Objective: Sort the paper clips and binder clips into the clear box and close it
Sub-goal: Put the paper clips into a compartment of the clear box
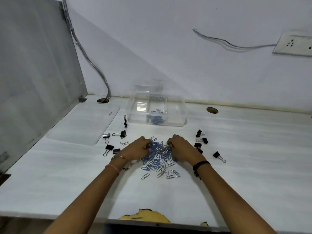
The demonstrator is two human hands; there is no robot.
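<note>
Both hands sit on the paper clip pile [158, 157] mid-desk. Left hand [138, 148] is curled, fingers bunched into blue clips at the pile's left edge, grasping some. Right hand [181, 146] is curled the same way on the pile's right edge, fingers closed into the clips.

Clear box [157, 108] stands open behind the pile, near the back of the desk [253, 157], apart from the hands. It has dividers; a few paper clips lie in the middle compartment, and a blue cluster shows through the front wall. Its clear lid [84, 125] lies flat to the left of the box, close to the grey side panel [37, 65].

Binder clips, black, are split in two loose groups. Left group [116, 141]: several between the lid and the left hand, one standing just beside the box's left front corner. Right group [204, 144]: several right of the right hand, the outermost lying apart toward the right.

Open room: the desk's right half past the right group is bare, and so is the strip between pile and front edge. Front edge is chipped, yellow core [145, 215] exposed. Two cable holes at the back; a cable [91, 61] runs from the left one up the wall. Socket plate [293, 43] upper right on the white wall, with pencil-like marks leading to it.
</note>
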